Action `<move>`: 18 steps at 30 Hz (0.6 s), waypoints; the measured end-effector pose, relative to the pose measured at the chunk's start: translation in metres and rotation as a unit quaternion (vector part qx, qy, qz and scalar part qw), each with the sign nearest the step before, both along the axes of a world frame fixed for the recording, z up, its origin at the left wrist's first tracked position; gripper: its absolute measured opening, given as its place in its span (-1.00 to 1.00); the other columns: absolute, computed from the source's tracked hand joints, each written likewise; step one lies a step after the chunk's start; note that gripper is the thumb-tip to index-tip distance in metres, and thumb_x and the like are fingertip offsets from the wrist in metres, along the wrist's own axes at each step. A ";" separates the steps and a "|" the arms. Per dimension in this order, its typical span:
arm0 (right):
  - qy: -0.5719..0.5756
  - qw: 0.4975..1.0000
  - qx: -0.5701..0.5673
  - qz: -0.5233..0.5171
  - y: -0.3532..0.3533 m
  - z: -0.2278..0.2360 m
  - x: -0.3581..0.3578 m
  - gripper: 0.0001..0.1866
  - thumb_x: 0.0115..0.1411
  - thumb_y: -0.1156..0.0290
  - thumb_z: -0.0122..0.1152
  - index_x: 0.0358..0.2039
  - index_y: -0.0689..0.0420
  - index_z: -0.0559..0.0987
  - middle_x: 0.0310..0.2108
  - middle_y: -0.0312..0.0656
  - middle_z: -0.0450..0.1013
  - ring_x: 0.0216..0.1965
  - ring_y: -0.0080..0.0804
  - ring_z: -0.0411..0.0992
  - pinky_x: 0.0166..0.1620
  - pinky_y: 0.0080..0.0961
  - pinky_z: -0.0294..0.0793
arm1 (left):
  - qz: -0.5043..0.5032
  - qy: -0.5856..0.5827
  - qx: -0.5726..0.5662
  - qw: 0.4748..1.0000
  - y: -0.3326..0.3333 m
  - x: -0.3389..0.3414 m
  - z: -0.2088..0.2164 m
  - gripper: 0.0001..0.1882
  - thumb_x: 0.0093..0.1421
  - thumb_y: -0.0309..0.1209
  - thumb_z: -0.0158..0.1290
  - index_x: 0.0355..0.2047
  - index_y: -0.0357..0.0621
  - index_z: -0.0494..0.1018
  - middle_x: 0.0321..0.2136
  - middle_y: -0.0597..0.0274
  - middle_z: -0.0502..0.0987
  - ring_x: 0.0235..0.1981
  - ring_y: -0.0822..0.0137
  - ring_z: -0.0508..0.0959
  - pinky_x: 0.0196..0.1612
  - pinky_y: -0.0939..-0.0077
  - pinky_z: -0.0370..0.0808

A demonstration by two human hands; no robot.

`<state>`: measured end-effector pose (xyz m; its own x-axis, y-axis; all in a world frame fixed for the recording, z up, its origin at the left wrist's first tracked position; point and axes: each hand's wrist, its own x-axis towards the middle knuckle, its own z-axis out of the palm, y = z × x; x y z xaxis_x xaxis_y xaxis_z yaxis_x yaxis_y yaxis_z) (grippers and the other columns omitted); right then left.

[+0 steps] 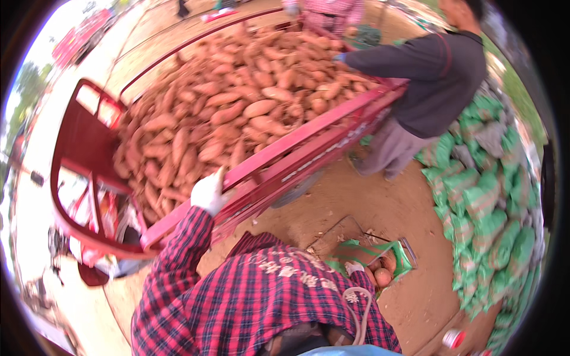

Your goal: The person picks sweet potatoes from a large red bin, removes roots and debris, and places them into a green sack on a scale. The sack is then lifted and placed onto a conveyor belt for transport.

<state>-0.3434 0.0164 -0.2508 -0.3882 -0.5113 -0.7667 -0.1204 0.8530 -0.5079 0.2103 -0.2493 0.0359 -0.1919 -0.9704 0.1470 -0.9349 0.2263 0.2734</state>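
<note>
My left hand (209, 193), in a white glove, is closed round the top red rail (314, 124) of a cart's side. Behind that rail lies a big heap of reddish sweet potatoes (237, 101). Low on my right, my gloved right hand (354, 267) is closed on the edge of a green bag (401, 258), its fingers only partly showing. The bag's mouth gapes, and several sweet potatoes (383, 276) lie in it. A thin metal frame (345, 221) stands at the bag.
A person in a dark top (430, 71) leans over the cart's right end. Another, in pink checks (332, 13), stands at its far side. Filled green bags (484, 199) are stacked along the right. A red-and-white container (453, 339) lies on the brown ground. The cart's curved red end frame (59, 178) rises at left.
</note>
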 end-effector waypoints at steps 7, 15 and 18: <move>0.087 0.988 -0.032 0.122 -0.024 0.018 -0.037 -0.72 0.20 0.31 0.19 -0.13 0.16 0.63 -0.53 -0.17 0.52 -0.55 -0.44 0.45 -0.45 -0.47 0.45 | -0.004 0.014 -0.002 1.000 0.006 0.005 -0.004 -0.24 0.08 -0.01 0.21 0.16 -0.25 0.33 -0.26 -0.07 0.58 -0.24 -0.07 0.59 -0.20 0.08 0.51; 0.099 0.954 -0.072 0.273 -0.082 0.018 -0.013 -0.76 0.22 0.33 0.17 -0.20 0.20 0.62 -0.57 -0.23 0.49 -0.61 -0.49 0.39 -0.52 -0.48 0.40 | 0.066 0.054 0.003 0.996 0.023 -0.005 0.016 -0.46 0.00 -0.15 0.28 -0.04 -0.09 0.46 -0.41 0.05 0.60 -0.36 0.02 0.63 -0.32 0.11 0.53; 0.084 0.933 -0.089 0.338 -0.105 0.012 0.017 -0.77 0.23 0.33 0.16 -0.22 0.21 0.62 -0.58 -0.25 0.48 -0.63 -0.51 0.37 -0.55 -0.49 0.39 | 0.047 0.089 -0.095 0.990 0.044 0.000 0.013 -0.52 -0.11 -0.29 0.25 -0.13 -0.14 0.48 -0.35 0.04 0.58 -0.25 0.02 0.61 -0.20 0.11 0.51</move>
